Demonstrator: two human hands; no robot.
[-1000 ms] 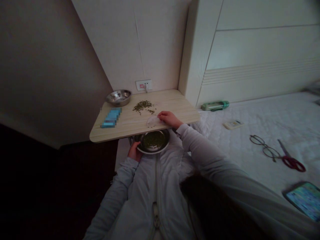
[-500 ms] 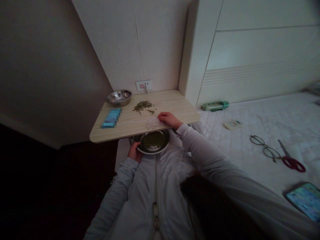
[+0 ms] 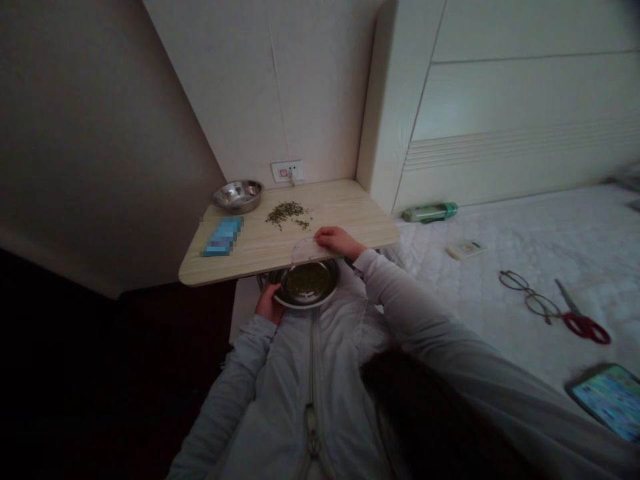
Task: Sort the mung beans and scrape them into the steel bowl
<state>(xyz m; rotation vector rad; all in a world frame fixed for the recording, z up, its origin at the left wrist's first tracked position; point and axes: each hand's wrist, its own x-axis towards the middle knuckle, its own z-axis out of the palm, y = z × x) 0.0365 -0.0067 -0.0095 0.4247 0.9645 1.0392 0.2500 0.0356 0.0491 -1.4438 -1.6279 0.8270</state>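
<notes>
My left hand (image 3: 269, 303) grips the rim of a steel bowl (image 3: 306, 283) of small green bits, held just below the front edge of a wooden bedside table (image 3: 345, 207). Resting on the table's front edge, my right hand (image 3: 336, 241) is closed on a thin clear plastic scraper (image 3: 304, 249) that lies right above the bowl. A small heap of the same green bits (image 3: 286, 213) lies farther back on the tabletop.
A second steel bowl (image 3: 238, 195), a blue packet (image 3: 223, 235) and a wall socket (image 3: 287, 171) are at the back. On the bed lie a green bottle (image 3: 430, 212), a remote (image 3: 466, 249), glasses (image 3: 530, 293), red scissors (image 3: 583, 321) and a phone (image 3: 607, 399).
My right hand has drawn the scraper a little toward the table's front edge, over the bowl. My left hand and the bowl have stayed put.
</notes>
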